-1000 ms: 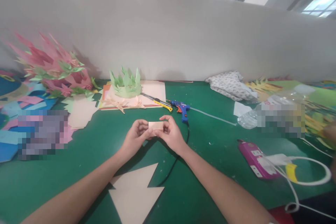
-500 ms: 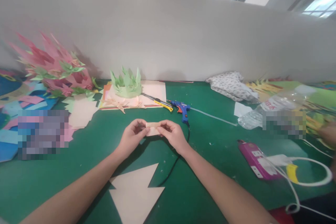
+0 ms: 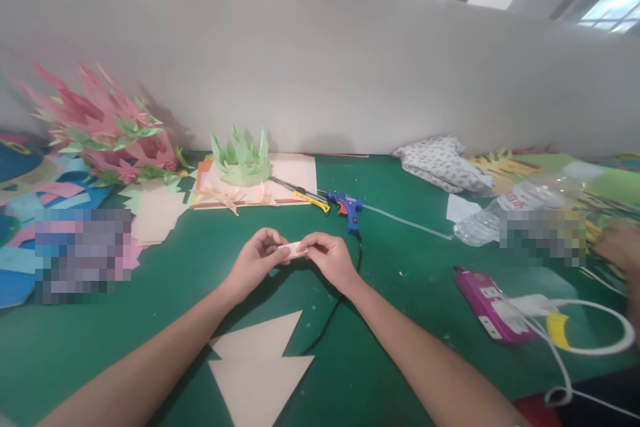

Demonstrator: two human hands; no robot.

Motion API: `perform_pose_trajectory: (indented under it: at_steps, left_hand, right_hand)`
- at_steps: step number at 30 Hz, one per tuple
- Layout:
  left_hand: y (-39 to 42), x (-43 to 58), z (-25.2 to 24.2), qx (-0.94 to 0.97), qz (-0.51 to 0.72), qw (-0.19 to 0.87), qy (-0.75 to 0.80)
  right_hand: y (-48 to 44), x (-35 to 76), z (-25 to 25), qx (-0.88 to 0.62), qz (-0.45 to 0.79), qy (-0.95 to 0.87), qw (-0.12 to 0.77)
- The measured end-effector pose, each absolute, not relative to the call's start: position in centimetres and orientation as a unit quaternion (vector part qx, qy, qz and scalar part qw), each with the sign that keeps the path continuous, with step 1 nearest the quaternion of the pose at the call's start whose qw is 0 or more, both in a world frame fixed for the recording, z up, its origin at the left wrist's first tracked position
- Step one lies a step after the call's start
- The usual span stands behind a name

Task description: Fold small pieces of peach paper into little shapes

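Between my two hands is a small piece of pale cream paper (image 3: 294, 251), which looks folded or rolled narrow. My left hand (image 3: 256, 260) pinches its left end between thumb and fingers. On the other end, my right hand (image 3: 330, 259) is closed in the same kind of pinch. Nearer to me a cream paper cut-out shaped like a tree (image 3: 260, 367) lies flat, running out of the bottom of the view. Just beyond my right hand rests a blue glue gun (image 3: 349, 209), its black cord passing behind that hand.
Behind the glue gun lies a yellow utility knife (image 3: 313, 199). A green paper crown (image 3: 243, 163) stands on stacked paper sheets (image 3: 295, 170). Pink paper crowns (image 3: 115, 127) are at the left. Rightward are a plastic bottle (image 3: 520, 203), a purple power strip (image 3: 493, 307) and another person's hand (image 3: 617, 243).
The paper between my fingers has gone from a flat, wider face to a narrow, tilted strip. My hands stay in nearly the same place. At the right edge the other person's hand has moved left.
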State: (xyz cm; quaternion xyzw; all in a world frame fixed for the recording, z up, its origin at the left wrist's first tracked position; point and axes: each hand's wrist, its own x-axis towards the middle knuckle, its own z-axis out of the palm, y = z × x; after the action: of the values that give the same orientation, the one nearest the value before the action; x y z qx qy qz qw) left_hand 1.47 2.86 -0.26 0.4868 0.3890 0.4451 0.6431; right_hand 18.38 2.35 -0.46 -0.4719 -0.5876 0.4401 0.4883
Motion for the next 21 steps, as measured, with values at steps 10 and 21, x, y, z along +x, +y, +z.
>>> perform_pose_trajectory:
  at_steps: [10, 21]
  left_hand:
    - [3.13, 1.31, -1.22, 0.565, 0.471, 0.532, 0.42]
    - [2.86, 1.37, -0.88, 0.601, 0.399, 0.513, 0.465]
  right_hand:
    - [2.39, 18.4, -0.76, -0.453, 0.474, -0.592, 0.47]
    - [1.91, 18.22, -0.32, -0.502, 0.368, -0.64, 0.451]
